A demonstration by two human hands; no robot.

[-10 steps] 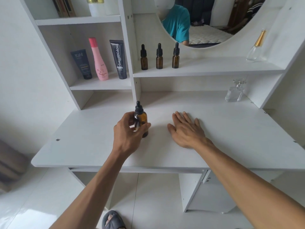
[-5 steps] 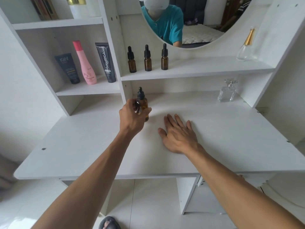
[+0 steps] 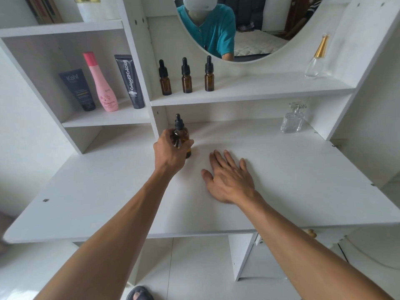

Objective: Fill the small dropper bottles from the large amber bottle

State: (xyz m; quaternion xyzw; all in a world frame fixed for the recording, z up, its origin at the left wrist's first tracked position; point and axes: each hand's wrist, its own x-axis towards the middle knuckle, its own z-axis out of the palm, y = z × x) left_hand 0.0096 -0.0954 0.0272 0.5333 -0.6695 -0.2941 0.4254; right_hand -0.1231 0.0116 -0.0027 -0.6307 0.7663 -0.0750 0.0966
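The large amber bottle point(image 3: 184, 137) with a black dropper cap stands upright on the white desk point(image 3: 292, 169), close to the shelf divider. My left hand point(image 3: 171, 152) is wrapped around its body. Three small amber dropper bottles point(image 3: 186, 77), capped in black, stand in a row on the shelf above it. My right hand point(image 3: 229, 178) lies flat on the desk to the right of the large bottle, fingers spread, holding nothing.
A dark tube point(image 3: 79, 89), a pink bottle point(image 3: 100, 83) and a second dark tube point(image 3: 129, 81) stand in the left cubby. A clear perfume bottle point(image 3: 293, 121) sits at the desk's back right, another with a gold cap point(image 3: 317, 58) on the shelf. An oval mirror point(image 3: 238, 24) hangs above.
My left hand has carried the large amber bottle away from me, toward the back of the desk beside the shelf divider. My right hand has stayed flat on the desk.
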